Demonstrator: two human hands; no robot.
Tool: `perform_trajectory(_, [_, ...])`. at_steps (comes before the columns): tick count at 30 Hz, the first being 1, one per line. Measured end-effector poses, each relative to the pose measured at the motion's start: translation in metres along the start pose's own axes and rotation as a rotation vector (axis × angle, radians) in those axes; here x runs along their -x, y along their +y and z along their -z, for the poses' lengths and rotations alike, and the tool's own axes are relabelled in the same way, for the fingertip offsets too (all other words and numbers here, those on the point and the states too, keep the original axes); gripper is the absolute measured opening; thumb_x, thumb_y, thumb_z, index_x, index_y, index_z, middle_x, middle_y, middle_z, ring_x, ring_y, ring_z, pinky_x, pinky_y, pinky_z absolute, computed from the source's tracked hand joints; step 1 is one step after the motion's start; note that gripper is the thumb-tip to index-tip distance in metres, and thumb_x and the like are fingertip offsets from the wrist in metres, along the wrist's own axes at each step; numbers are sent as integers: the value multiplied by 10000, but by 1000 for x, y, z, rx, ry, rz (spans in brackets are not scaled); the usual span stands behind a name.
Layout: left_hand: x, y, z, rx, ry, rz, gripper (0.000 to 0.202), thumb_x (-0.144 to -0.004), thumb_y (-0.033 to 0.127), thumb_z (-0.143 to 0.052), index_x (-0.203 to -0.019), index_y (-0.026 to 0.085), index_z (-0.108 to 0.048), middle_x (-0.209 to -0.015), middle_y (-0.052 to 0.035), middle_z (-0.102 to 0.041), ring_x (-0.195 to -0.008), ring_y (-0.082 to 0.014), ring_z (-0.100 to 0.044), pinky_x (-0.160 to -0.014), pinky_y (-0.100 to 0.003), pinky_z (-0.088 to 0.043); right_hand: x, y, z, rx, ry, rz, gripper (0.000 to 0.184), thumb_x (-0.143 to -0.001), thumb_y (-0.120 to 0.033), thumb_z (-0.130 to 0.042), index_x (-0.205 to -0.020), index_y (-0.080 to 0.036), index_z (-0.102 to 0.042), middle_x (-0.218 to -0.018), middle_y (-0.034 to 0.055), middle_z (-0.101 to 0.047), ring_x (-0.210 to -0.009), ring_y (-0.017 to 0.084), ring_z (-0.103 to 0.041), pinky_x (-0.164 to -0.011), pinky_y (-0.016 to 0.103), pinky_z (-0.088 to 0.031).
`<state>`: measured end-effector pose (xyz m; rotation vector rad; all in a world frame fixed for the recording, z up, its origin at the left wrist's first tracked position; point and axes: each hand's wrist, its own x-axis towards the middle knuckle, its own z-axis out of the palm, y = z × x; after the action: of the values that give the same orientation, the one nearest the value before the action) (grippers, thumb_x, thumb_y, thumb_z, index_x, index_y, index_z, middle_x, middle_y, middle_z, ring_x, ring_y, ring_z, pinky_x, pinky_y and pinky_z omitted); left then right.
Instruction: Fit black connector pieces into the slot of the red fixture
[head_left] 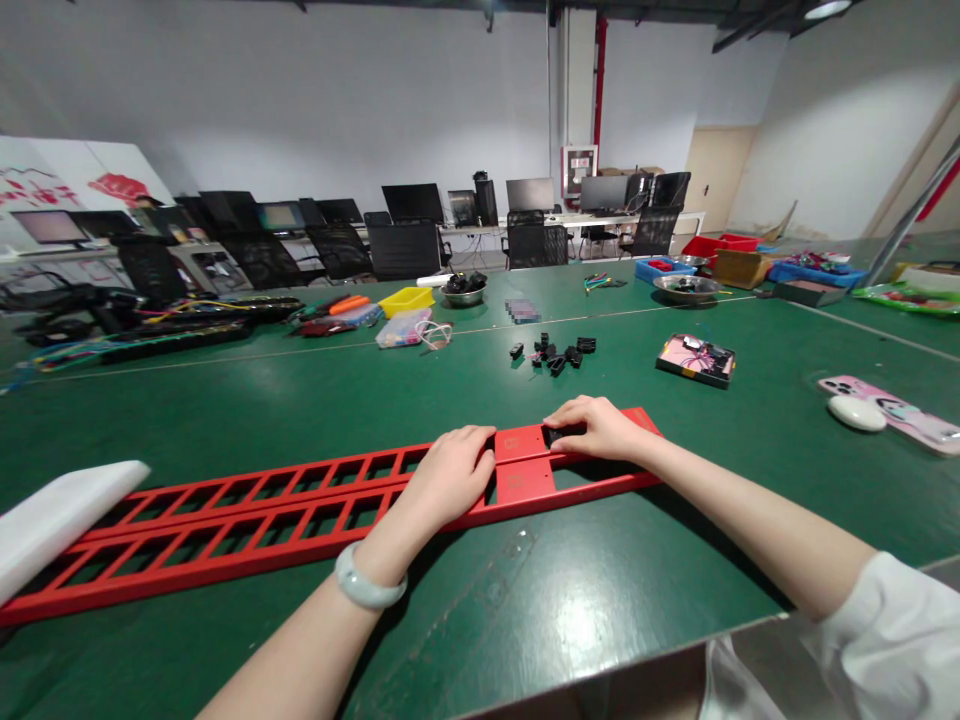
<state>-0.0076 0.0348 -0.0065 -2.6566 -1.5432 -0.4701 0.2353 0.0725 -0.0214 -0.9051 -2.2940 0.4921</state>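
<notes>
A white block [71, 525] overlaps the left end of the red frame [300, 552] on the bench [465, 640]. The left hand [454, 475] rests on the frame, fingers bent; I cannot tell whether they grip anything. The right hand [600, 432] pinches a black part [555, 437] at the frame, fingers nearly together. Farther right lie a box [696, 362] and phone [911, 415].

Both forearms [765, 515] forward, left hand [455, 475] palm-down, right hand [598, 430] curled inward, apparently in a pinch
</notes>
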Motion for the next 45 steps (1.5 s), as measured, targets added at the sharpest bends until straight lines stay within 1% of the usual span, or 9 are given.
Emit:
perform_trajectory(5, [0, 1, 0, 2, 1, 6, 324, -858, 228, -363, -1116, 141, -538, -1083, -90, -596, -1001, -217, -540, -902, -350, -406, 0, 0, 2, 4, -19, -7, 319, -718, -322, -638, -1011, -199, -664, -1021, 69, -656, -927, 188, -601, -848, 311, -446])
perform_trajectory(8, [0, 2, 1, 9, 0, 8, 323, -854, 228, -366, -1110, 140, -542, -1081, -89, -599, -1001, -216, -542, -900, -345, -408, 0, 0, 2, 16, -27, 1, 321, -725, -329, -630, -1012, -190, -665, -1029, 79, -651, -930, 190, -599, -846, 309, -446])
perform_trajectory(14, [-1, 0, 0, 15, 3, 18, 324, -846, 232, -376, -1110, 143, -542, -1090, -91, -596, -1009, -222, -537, -904, -359, -404, 1, -3, 2, 95, -33, 30, 321, -758, -320, -601, -1056, -211, -644, -1056, 74, -641, -967, 206, -575, -887, 348, -412])
perform_trajectory(22, [-2, 0, 0, -3, -8, 17, 325, -849, 232, -365, -1111, 144, -538, -1091, -88, -595, -1008, -219, -537, -904, -352, -404, 1, -4, 4, 123, -54, 74, 323, -777, -311, -581, -1067, -179, -636, -1073, 92, -631, -979, 209, -569, -889, 348, -405])
perform_trajectory(25, [-2, 0, 0, 5, -6, 23, 326, -840, 229, -377, -1109, 149, -543, -1086, -87, -597, -1010, -221, -536, -906, -355, -401, 2, -4, 5, 121, -54, 93, 315, -781, -309, -579, -1067, -188, -634, -1084, 90, -627, -984, 205, -567, -891, 351, -403])
perform_trajectory(33, [-2, 0, 0, 2, -2, 34, 321, -841, 230, -381, -1107, 157, -545, -1074, -82, -600, -1001, -221, -542, -899, -350, -408, 2, -4, 5, 126, -70, 92, 332, -790, -313, -569, -1096, -193, -617, -1100, 84, -620, -1000, 204, -560, -896, 343, -400])
perform_trajectory(38, [-2, 0, 0, 6, 1, 18, 315, -841, 222, -380, -1101, 154, -543, -1066, -84, -601, -993, -220, -543, -892, -348, -409, 2, -4, 5, 135, -67, 95, 344, -798, -317, -558, -1105, -171, -611, -1101, 86, -618, -1002, 200, -557, -901, 331, -397])
perform_trajectory(45, [-2, 0, 0, -5, 6, 22, 306, -844, 219, -379, -1096, 149, -539, -1062, -86, -600, -989, -220, -542, -885, -346, -412, 1, -1, 4, 136, -75, 88, 341, -797, -337, -561, -1097, -187, -617, -1103, 78, -618, -997, 205, -554, -896, 337, -396])
